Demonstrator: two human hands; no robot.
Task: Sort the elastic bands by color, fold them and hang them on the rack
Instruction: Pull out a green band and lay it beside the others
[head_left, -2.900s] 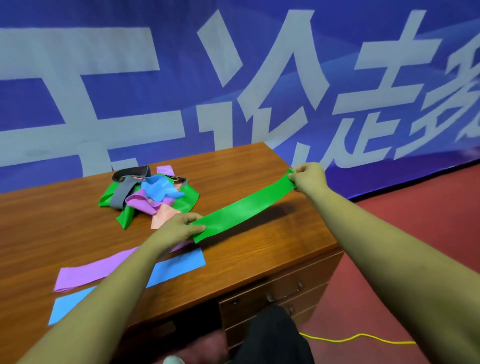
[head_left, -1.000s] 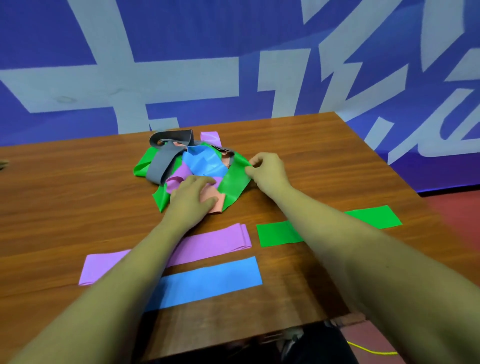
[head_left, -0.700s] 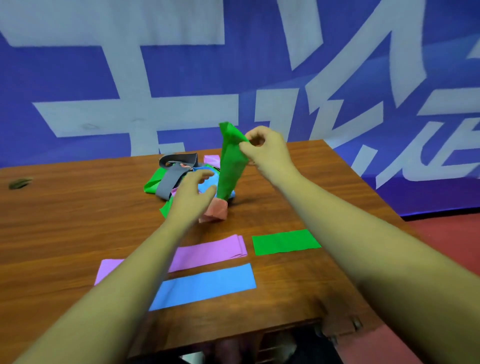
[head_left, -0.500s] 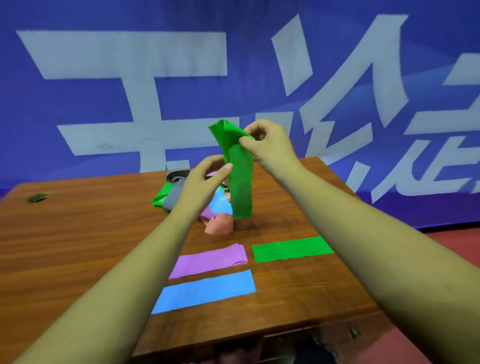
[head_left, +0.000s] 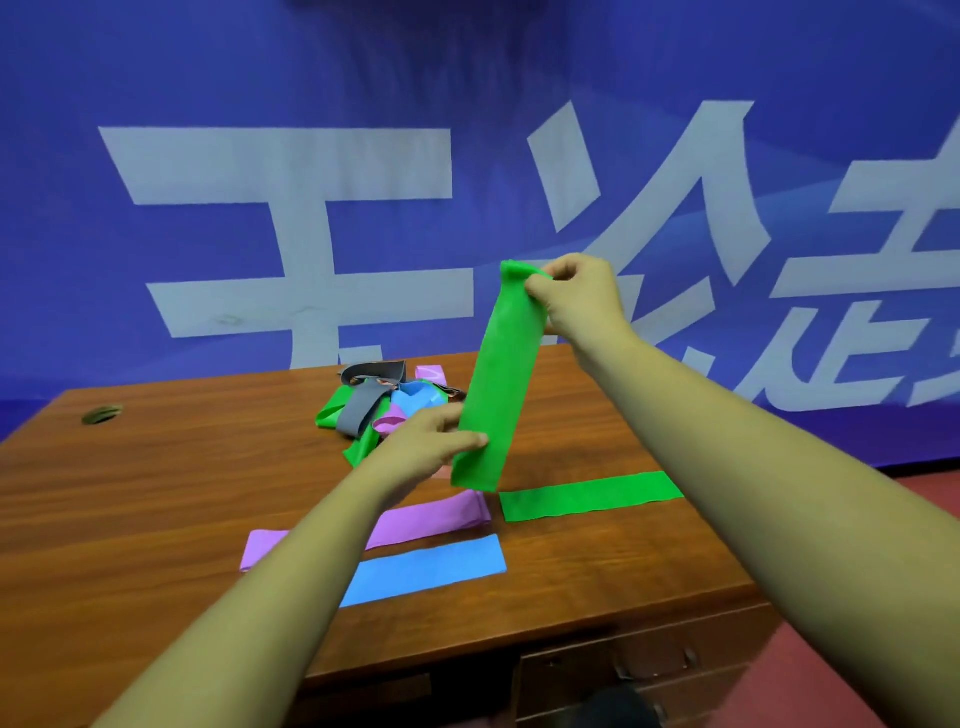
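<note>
Fingers (head_left: 539, 285) of the right hand (head_left: 582, 301) pinch the top of a green band (head_left: 498, 384), now lifted clear of the pile (head_left: 379, 410). The left hand (head_left: 423, 449) has come in to grip its lower end (a second green, ready for straightening). The sorted green band (head_left: 592, 496) lies just below, with bare tabletop (head_left: 571, 415) behind it and the right edge close.

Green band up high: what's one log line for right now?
right hand pinches held green band top | left hand holds its lower part | flat green band on desk
</note>
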